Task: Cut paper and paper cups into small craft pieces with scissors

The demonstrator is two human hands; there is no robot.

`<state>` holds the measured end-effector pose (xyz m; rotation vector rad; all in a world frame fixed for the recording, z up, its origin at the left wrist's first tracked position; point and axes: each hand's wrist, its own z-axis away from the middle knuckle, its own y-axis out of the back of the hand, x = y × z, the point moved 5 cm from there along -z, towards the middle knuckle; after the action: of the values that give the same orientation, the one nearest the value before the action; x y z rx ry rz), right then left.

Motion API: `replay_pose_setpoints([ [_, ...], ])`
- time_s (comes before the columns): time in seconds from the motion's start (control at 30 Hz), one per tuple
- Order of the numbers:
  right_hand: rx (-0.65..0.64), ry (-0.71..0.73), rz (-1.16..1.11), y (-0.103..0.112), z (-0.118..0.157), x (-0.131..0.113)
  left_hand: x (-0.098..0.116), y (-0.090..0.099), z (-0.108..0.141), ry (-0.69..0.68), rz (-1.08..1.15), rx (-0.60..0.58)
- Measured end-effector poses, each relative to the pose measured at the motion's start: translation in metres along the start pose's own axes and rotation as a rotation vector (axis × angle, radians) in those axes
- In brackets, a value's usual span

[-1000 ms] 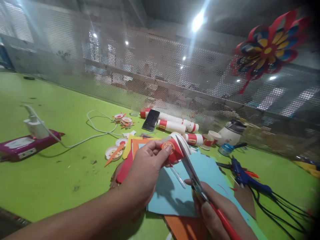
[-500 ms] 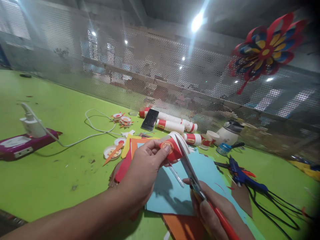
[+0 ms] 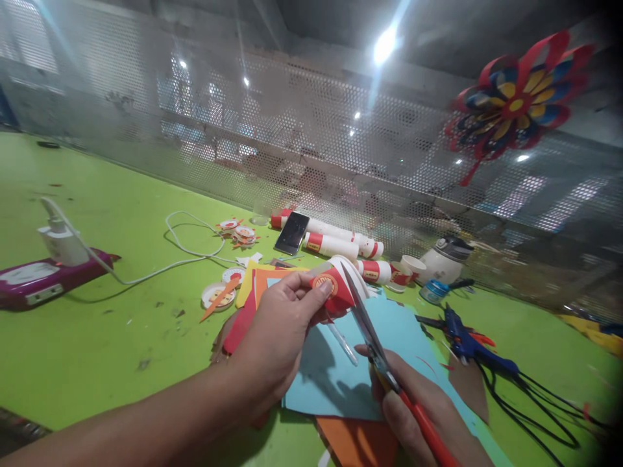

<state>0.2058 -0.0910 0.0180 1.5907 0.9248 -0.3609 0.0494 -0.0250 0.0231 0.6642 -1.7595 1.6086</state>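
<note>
My left hand (image 3: 287, 318) pinches a red and white paper cup piece (image 3: 344, 295) with a gold round emblem, thumb on top and fingers behind. In my right hand (image 3: 418, 402) are scissors (image 3: 372, 337) with red handles, fingers closed around the grips. Their blades point up and lie against the right side of the cup piece, at its white edge. Below both hands lie sheets of light blue paper (image 3: 335, 383), and a clear pen (image 3: 343, 344) rests on them. Orange paper (image 3: 360, 441) sticks out at the near side.
Behind my hands are a phone (image 3: 292, 232), stacked paper cups (image 3: 331, 245), a glue jar (image 3: 435, 292) and a bottle (image 3: 445, 256). On the right is a blue glue gun (image 3: 479, 347) with black cable. A purple power strip (image 3: 53, 279) stands left. A paper flower (image 3: 516, 104) hangs upper right.
The scissor handles and my right thumb have shifted slightly, with the blades looking a little closer together. My left hand and the cup piece stay almost where they were.
</note>
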Motion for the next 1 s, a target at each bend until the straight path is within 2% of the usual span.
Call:
replay_pose_setpoints([
  [0.2, -0.039, 0.038, -0.034, -0.0023, -0.0031, -0.0035, 0.0014, 0.0015, -0.0003, -0.017, -0.001, 0.021],
  [0.47, -0.037, -0.012, 0.017, -0.0015, -0.0018, -0.0016, 0.0011, 0.0012, 0.0003, -0.024, -0.002, 0.014],
  [0.6, 0.005, 0.01, 0.012, 0.0003, -0.0021, -0.0024, 0.0018, 0.0007, 0.0001, -0.027, -0.017, 0.008],
  [1.0, 0.014, -0.021, 0.004, -0.0019, -0.0013, 0.0049, 0.0009, 0.0022, -0.0017, -0.024, -0.034, -0.023],
])
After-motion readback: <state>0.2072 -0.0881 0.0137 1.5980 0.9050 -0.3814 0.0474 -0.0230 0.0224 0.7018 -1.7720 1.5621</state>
